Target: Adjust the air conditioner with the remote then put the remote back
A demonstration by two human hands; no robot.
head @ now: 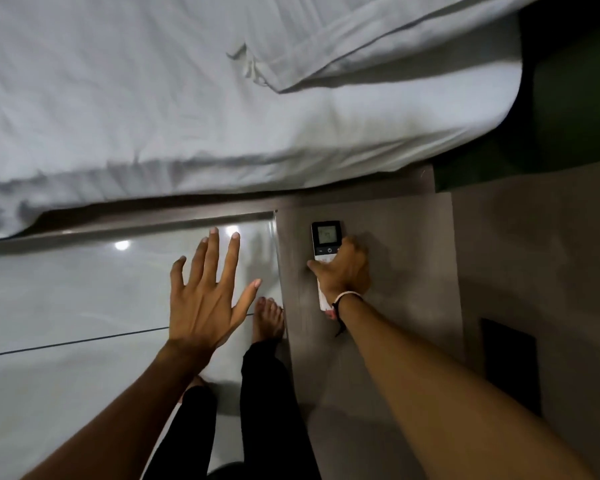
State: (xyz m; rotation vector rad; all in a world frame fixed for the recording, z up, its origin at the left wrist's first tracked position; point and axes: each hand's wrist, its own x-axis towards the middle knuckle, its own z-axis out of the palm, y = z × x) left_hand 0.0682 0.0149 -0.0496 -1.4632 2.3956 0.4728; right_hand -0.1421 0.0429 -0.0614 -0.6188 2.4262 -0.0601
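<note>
A white air conditioner remote (326, 237) with a small grey display lies flat on the brown bedside table (395, 237). My right hand (343, 268) covers its lower half, fingers wrapped around its body, thumb on its left side. The display end sticks out past my fingers. A band circles that wrist. My left hand (207, 289) hovers over the pale floor to the left of the table, fingers spread, holding nothing. The air conditioner itself is out of view.
A bed with white sheets (187, 98) fills the top of the view, its edge close behind the table. Glossy pale floor tiles (66, 306) lie to the left. My bare feet (267, 320) stand beside the table's left edge. A dark rectangle (510, 362) sits at the right.
</note>
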